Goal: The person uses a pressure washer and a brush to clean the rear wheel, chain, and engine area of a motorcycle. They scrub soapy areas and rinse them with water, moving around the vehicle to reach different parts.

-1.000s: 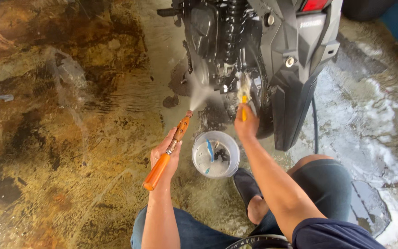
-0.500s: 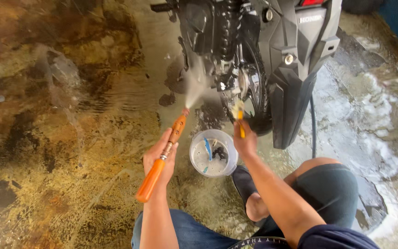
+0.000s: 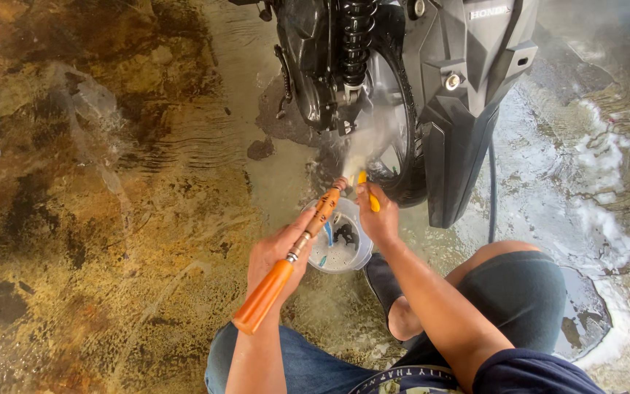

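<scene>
The left hand (image 3: 277, 257) is gripping an orange spray gun (image 3: 289, 255), fingers wrapped tight around it near the metal ring; the fat orange handle is sticking out below the hand, and the thin end is pointing up at the motorbike (image 3: 402, 87); water is shooting out of the tip in a white mist and hitting the back wheel (image 3: 395, 138) by the black spring. The right hand (image 3: 378, 217) is closed around a small yellow brush (image 3: 369, 193); the brush is sticking up out of the fist, just beside the tip of the gun, close to the tyre. A clear tub (image 3: 338, 244) is sitting on the wet floor (image 3: 111, 219) under both hands, with little things inside it that are too small to make out. The person is squatting, knees showing at the bottom; white foam (image 3: 592, 190) is lying on the floor to the right of the bike; a thin black hose (image 3: 491, 190) is hanging down beside the grey mudguard (image 3: 461, 124).
</scene>
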